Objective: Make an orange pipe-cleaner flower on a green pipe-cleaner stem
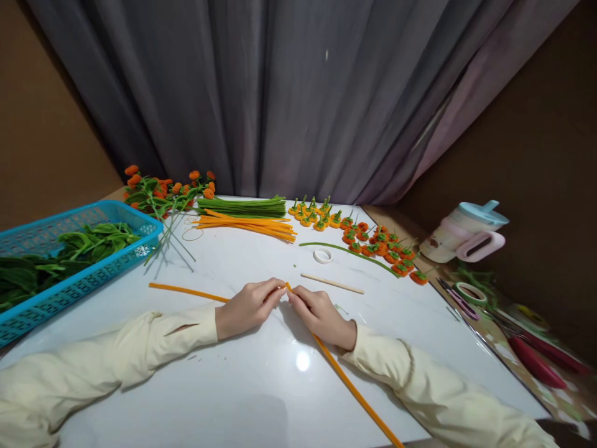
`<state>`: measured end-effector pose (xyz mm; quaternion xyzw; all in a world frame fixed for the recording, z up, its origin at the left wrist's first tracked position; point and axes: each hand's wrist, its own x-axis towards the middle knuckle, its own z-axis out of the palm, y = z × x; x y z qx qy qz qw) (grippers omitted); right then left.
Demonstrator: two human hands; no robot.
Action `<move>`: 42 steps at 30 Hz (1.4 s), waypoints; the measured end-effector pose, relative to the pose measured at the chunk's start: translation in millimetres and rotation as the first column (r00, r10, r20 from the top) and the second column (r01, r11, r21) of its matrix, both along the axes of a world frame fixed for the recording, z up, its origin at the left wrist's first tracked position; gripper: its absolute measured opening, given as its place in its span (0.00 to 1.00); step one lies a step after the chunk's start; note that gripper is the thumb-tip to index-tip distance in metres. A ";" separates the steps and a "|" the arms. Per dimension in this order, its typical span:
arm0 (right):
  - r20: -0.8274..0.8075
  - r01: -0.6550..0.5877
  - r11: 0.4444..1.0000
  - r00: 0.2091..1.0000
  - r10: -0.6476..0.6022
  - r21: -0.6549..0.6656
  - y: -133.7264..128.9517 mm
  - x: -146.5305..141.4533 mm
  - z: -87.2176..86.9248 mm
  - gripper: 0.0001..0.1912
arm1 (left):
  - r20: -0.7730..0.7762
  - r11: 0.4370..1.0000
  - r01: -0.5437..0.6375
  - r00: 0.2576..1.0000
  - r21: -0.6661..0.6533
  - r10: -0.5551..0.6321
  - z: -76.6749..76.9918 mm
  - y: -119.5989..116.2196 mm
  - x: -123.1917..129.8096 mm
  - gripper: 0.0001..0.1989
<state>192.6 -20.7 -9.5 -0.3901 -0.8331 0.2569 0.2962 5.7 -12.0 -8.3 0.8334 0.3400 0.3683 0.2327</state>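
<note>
The long, fuzzy orange chenille-stem strip [352,382] is lying across the glossy white tabletop [261,386], one tail reaching left beyond the left hand [252,305], the other slanting from under the right hand [324,317] toward the near side, its peak standing at the fingertips. The hands are hiding whether it is one bent length or two. It is probably weighing next to nothing, and its look is suggesting a wire core under soft pile: bendable, holding a crease, hardly slippery, the pile perhaps crushing under hard pressure. Pinching close to the peak is likely giving the best control, since the long tails may be swinging otherwise. The left thumb and forefinger are pinching there, tips barely parted; the right ones are gripping just opposite. A slim, pale wooden stick [332,284] is lying just beyond the right hand.
</note>
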 end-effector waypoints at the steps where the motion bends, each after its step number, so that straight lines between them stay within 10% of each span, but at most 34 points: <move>1: 0.002 0.002 1.000 1.000 -0.002 -0.004 0.1 -0.2 -0.1 0.13 | 0.004 1.000 -0.009 1.000 0.027 0.009 -0.8 -0.1 -0.2 0.07; 20: 0.029 0.015 0.999 0.999 -0.014 -0.045 -2.8 -0.9 3.4 0.12 | -0.202 0.936 0.058 0.979 0.346 0.014 -9.2 5.1 -7.7 0.10; 42: 0.159 -0.046 0.997 0.987 0.037 0.057 -2.2 3.7 -2.2 0.12 | -0.346 0.984 0.149 0.932 0.094 -0.108 21.0 -0.7 -11.6 0.11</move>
